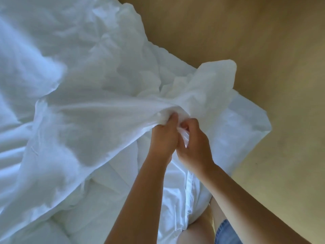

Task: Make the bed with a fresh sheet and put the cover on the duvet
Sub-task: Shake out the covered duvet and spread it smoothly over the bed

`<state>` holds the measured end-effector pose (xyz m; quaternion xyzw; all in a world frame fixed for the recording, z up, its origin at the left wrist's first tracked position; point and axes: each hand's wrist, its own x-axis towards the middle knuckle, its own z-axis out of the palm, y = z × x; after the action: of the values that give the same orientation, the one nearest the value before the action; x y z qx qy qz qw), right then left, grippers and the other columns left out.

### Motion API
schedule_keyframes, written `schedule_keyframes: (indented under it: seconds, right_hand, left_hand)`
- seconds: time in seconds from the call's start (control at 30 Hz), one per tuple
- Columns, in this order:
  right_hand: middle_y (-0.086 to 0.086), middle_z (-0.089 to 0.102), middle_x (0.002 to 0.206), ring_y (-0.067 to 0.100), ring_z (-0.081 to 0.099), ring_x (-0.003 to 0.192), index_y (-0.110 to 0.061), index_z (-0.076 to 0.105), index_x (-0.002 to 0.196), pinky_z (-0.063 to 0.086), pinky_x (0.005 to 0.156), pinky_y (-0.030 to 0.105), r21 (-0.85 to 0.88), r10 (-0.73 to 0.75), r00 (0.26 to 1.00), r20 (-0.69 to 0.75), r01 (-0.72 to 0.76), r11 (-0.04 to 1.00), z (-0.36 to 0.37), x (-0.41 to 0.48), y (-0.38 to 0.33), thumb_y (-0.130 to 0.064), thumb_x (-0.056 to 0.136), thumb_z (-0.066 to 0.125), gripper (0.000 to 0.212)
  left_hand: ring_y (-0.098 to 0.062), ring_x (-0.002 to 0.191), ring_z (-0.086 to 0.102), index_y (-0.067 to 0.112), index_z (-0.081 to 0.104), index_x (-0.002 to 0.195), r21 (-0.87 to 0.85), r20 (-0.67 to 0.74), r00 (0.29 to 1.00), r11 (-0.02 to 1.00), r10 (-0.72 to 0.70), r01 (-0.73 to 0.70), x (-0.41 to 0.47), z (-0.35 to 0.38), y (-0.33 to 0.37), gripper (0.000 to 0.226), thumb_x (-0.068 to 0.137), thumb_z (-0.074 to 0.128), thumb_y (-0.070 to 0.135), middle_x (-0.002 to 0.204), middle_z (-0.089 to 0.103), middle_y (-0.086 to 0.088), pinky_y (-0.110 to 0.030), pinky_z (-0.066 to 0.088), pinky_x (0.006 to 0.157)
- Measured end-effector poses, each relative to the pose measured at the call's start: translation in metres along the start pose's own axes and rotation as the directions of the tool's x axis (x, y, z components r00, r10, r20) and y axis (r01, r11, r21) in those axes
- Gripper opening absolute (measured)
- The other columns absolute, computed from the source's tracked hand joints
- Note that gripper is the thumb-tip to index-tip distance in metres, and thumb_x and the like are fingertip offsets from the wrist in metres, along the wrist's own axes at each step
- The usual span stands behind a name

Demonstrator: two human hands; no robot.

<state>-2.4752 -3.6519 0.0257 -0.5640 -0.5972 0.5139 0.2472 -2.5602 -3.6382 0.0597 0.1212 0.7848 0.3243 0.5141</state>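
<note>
Btm right of frame: bare knee (191, 236) & edge of denim shorts (226, 233). Both forearms reach up to frame ctr. Left hand (163, 136) has fingers curled tight round a bunch of the thin white cover (79, 120), thumb on top. Right hand (193, 143), touching it, pinches a fold of the same cloth. Cover is pulled taut from the hands to the left, draped over the rumpled white bed (255, 127). Tan floor (263, 50) fills upper right.
</note>
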Motion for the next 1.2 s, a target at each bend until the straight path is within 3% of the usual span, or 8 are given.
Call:
schedule_keyframes:
  seconds: [0.13, 0.37, 0.47, 0.6, 0.73, 0.9, 1.1, 1.2]
  right_hand:
    - [-0.006, 0.048, 0.096, 0.014, 0.05, 0.067, -0.013, 0.041, 0.12, 0.041, 0.06, 0.026, -0.171, 0.02, 0.996, -0.083, -0.034, 0.985, -0.026, -0.009, -0.012, -0.049, 0.069, 0.075, 0.071]
    - [0.005, 0.047, 0.104, 0.029, 0.056, 0.072, -0.003, 0.051, 0.109, 0.039, 0.057, 0.027, -0.313, -0.294, 0.941, 0.166, 0.333, 0.89, -0.066, -0.03, -0.071, -0.027, 0.067, 0.076, 0.054]
    - [0.006, 0.051, 0.098, 0.026, 0.056, 0.07, -0.004, 0.054, 0.102, 0.044, 0.054, 0.03, -0.316, -0.415, 0.866, 0.28, 0.491, 0.812, -0.074, -0.048, -0.087, -0.024, 0.064, 0.079, 0.05]
    - [-0.008, 0.048, 0.087, 0.01, 0.048, 0.066, -0.01, 0.052, 0.097, 0.037, 0.058, 0.022, -0.267, -0.376, 0.87, 0.319, 0.463, 0.845, -0.078, -0.067, -0.085, -0.03, 0.077, 0.073, 0.035]
    - [-0.007, 0.05, 0.073, 0.011, 0.049, 0.065, -0.01, 0.055, 0.095, 0.036, 0.062, 0.021, -0.315, -0.246, 0.934, 0.261, 0.323, 0.893, -0.072, -0.061, -0.086, -0.027, 0.086, 0.062, 0.021]
    - [-0.006, 0.04, 0.056, 0.011, 0.038, 0.051, -0.016, 0.04, 0.068, 0.029, 0.052, 0.023, -0.356, -0.269, 0.932, 0.244, 0.344, 0.869, -0.063, -0.064, -0.098, -0.015, 0.09, 0.052, 0.025]
    - [-0.019, 0.046, 0.086, -0.001, 0.047, 0.083, -0.032, 0.044, 0.087, 0.038, 0.069, 0.01, -0.154, -0.432, 0.818, 0.379, 0.516, 0.843, -0.067, -0.09, -0.092, -0.034, 0.075, 0.058, 0.018]
    - [-0.017, 0.045, 0.102, -0.002, 0.046, 0.096, -0.037, 0.044, 0.1, 0.04, 0.081, 0.01, -0.036, -0.336, 0.912, 0.235, 0.354, 0.935, -0.068, -0.079, -0.088, -0.042, 0.073, 0.057, 0.03]
  left_hand:
    - [-0.019, 0.076, 0.07, 0.008, 0.074, 0.078, -0.714, 0.163, 0.986, 0.693, 0.033, 0.095, -0.018, -0.009, 0.003, 0.037, 0.096, 0.042, 0.013, 0.077, 0.071, -0.006, -0.027, 0.056, 0.064]
    - [-0.031, 0.102, 0.065, 0.009, 0.07, 0.111, -0.897, 0.283, 0.939, 0.401, 0.194, 0.187, -0.066, -0.034, 0.023, 0.05, 0.087, 0.045, 0.045, 0.114, 0.067, -0.011, -0.044, 0.051, 0.091]
    - [-0.029, 0.091, 0.069, 0.007, 0.074, 0.103, -0.824, 0.389, 0.91, 0.495, 0.144, 0.275, -0.093, -0.045, 0.025, 0.087, 0.067, 0.047, 0.082, 0.107, 0.069, -0.014, -0.04, 0.056, 0.081]
    - [-0.022, 0.066, 0.067, 0.006, 0.073, 0.07, -0.661, 0.42, 0.892, 0.73, 0.167, 0.174, -0.112, -0.055, 0.034, 0.028, 0.072, 0.065, 0.033, 0.071, 0.067, -0.009, -0.028, 0.055, 0.063]
    - [-0.024, 0.087, 0.064, 0.003, 0.069, 0.089, -0.842, 0.324, 0.902, 0.522, 0.284, 0.138, -0.114, -0.059, 0.043, 0.027, 0.093, 0.047, 0.019, 0.089, 0.066, -0.011, -0.035, 0.047, 0.089]
    - [-0.031, 0.11, 0.058, 0.001, 0.06, 0.12, -0.871, 0.296, 0.94, 0.451, 0.17, 0.193, -0.114, -0.064, 0.048, 0.053, 0.095, 0.045, 0.045, 0.117, 0.062, -0.017, -0.04, 0.043, 0.097]
    - [-0.028, 0.073, 0.068, 0.0, 0.064, 0.103, -0.485, 0.437, 0.899, 0.849, 0.027, 0.21, -0.126, -0.092, 0.035, 0.029, 0.078, 0.065, 0.016, 0.085, 0.069, -0.015, -0.034, 0.055, 0.068]
    - [-0.021, 0.069, 0.066, 0.002, 0.066, 0.096, -0.347, 0.172, 0.983, 0.938, 0.061, 0.002, -0.125, -0.095, 0.03, 0.017, 0.089, 0.06, 0.017, 0.078, 0.069, -0.009, -0.029, 0.053, 0.065]
